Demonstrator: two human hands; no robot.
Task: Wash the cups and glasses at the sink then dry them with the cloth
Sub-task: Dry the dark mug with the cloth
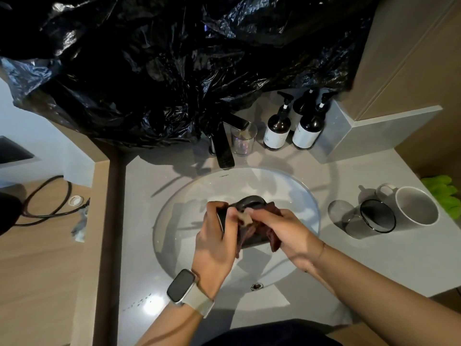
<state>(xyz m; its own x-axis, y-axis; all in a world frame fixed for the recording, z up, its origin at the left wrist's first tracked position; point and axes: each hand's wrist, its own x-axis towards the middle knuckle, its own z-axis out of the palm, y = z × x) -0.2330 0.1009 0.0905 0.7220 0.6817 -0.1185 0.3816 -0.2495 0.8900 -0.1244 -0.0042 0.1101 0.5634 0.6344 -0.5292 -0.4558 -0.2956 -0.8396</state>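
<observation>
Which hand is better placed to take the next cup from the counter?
Probably the right hand: the white mug and the glass stand on its side. It holds only the cloth, while the left hand grips the dark cup.

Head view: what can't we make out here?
- Dark cup over the sink: mostly hidden by the left hand, right hand and brown cloth; inside not visible.
- Wall behind the faucet: covered by the black plastic bag.
- Pump bottles: label text too small.
- Green item: cut off by the right edge.
- Whether water is running: cannot tell.
</observation>
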